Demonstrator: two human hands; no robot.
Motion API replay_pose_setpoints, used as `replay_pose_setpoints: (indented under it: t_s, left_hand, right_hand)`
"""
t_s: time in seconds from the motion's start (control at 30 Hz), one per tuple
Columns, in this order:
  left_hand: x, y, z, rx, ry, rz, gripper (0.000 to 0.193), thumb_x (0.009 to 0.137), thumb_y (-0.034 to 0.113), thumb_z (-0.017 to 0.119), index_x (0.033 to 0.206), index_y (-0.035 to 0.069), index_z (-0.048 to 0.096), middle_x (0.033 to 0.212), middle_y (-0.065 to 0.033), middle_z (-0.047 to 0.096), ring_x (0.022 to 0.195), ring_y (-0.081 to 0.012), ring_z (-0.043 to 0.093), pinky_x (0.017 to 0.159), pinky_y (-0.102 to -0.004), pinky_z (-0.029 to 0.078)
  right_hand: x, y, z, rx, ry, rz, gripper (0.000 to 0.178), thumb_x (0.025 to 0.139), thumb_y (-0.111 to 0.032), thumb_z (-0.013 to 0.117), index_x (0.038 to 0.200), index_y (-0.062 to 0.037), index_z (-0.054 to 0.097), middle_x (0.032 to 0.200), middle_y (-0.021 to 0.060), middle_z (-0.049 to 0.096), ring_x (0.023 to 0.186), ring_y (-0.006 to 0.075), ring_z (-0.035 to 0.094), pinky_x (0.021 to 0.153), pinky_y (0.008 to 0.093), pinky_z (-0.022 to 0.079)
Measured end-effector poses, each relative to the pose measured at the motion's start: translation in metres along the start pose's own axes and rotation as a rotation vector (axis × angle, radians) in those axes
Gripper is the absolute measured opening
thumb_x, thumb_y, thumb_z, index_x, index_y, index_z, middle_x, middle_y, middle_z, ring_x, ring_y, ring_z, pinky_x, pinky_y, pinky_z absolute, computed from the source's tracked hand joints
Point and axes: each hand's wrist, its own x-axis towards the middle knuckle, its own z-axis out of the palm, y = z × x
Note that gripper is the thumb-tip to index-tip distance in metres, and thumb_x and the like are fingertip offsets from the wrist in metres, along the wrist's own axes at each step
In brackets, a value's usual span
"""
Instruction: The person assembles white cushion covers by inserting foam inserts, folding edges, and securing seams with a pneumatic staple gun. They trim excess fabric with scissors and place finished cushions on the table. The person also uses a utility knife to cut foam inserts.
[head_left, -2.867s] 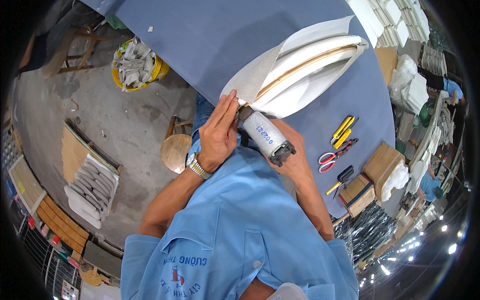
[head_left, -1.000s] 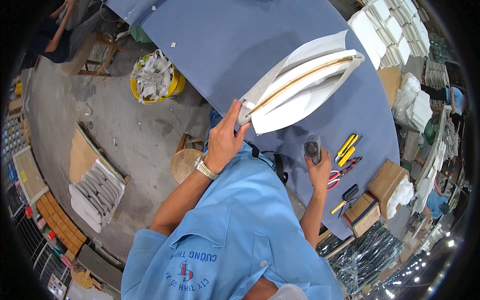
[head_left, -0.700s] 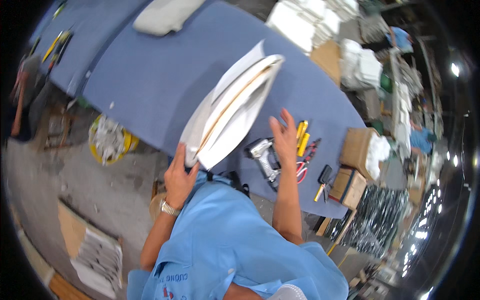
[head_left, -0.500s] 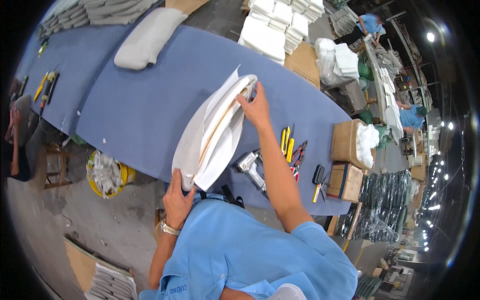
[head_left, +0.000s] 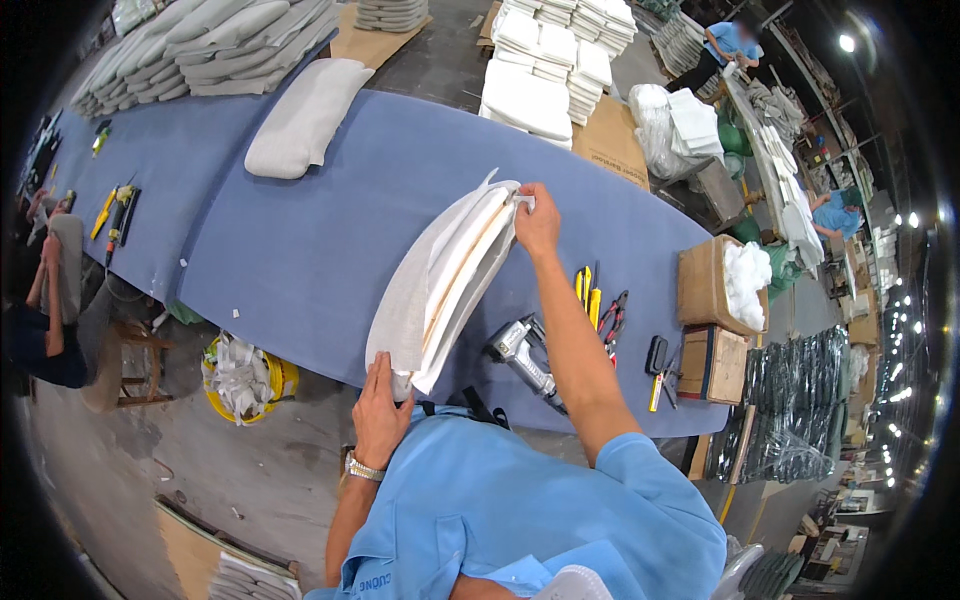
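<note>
A curved pad [head_left: 400, 290] in light grey fabric stands on its long edge on the blue-covered table [head_left: 300, 240]. Along its upward side the fabric gapes, showing white padding and the thin tan edge of a board [head_left: 452, 285]. My right hand [head_left: 540, 222] is closed at the far end, pinching a pale flap of the cover. At the near end my left hand [head_left: 380, 420] grips the pad, fingers along its outer side, thumb by the tip. Right of the pad lies a silver staple gun [head_left: 522, 355], partly under my right forearm.
Beyond the staple gun are yellow-handled tools [head_left: 588, 290], red-handled pliers [head_left: 613, 318] and a cutter [head_left: 656, 390]. A finished grey pad [head_left: 305, 120] lies at the far left. Boxes [head_left: 708, 285] stand on the right edge, one holding white stuffing. A yellow bucket [head_left: 283, 380] sits below the table.
The loose cover on the pad's right side has drawn in closer to the padding. My right hand has shifted to the far tip and grips the flap there. The whole view has shifted slightly.
</note>
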Motion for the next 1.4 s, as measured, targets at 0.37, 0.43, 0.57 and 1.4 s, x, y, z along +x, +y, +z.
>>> replay_pose_setpoints:
  t_s: [0.37,0.43,0.57,1.4]
  left_hand:
    - [-0.001,0.001,0.007,0.008,-0.013,0.028,0.079,0.082,0.012,0.077,0.151,-0.003,0.043,0.152,-0.0270,0.049,0.139,-0.0427,0.051,0.108,-0.0446,0.050]
    - [-0.001,0.000,0.010,0.017,-0.011,0.045,0.078,0.082,0.012,0.077,0.151,-0.003,0.043,0.153,-0.0270,0.048,0.138,-0.0435,0.050,0.108,-0.0450,0.049]
    - [-0.002,0.006,0.008,0.029,-0.032,0.029,0.077,0.083,0.012,0.076,0.151,-0.002,0.043,0.154,-0.0269,0.047,0.139,-0.0447,0.050,0.108,-0.0457,0.049]
    - [-0.005,0.002,0.011,0.025,-0.071,0.041,0.087,0.079,0.011,0.080,0.154,0.000,0.038,0.158,-0.0242,0.043,0.142,-0.0441,0.047,0.110,-0.0466,0.048]
  right_hand:
    - [0.012,0.001,-0.011,-0.264,-0.263,0.070,0.030,0.088,-0.033,0.070,0.086,-0.0037,0.071,0.090,0.0194,0.072,0.091,0.0392,0.069,0.081,0.0493,0.053]
    - [0.009,0.013,-0.001,-0.245,-0.191,0.066,0.033,0.089,-0.035,0.070,0.085,-0.0022,0.071,0.087,0.0205,0.073,0.088,0.0402,0.070,0.079,0.0499,0.054]
    - [0.008,0.021,0.012,-0.157,-0.069,0.125,0.032,0.089,-0.031,0.070,0.085,0.0002,0.071,0.084,0.0196,0.073,0.083,0.0363,0.071,0.075,0.0473,0.054]
    - [0.005,0.042,0.013,0.205,-0.133,0.460,0.039,0.097,-0.034,0.063,0.081,0.0018,0.068,0.075,0.0174,0.067,0.073,0.0333,0.061,0.073,0.0477,0.048]
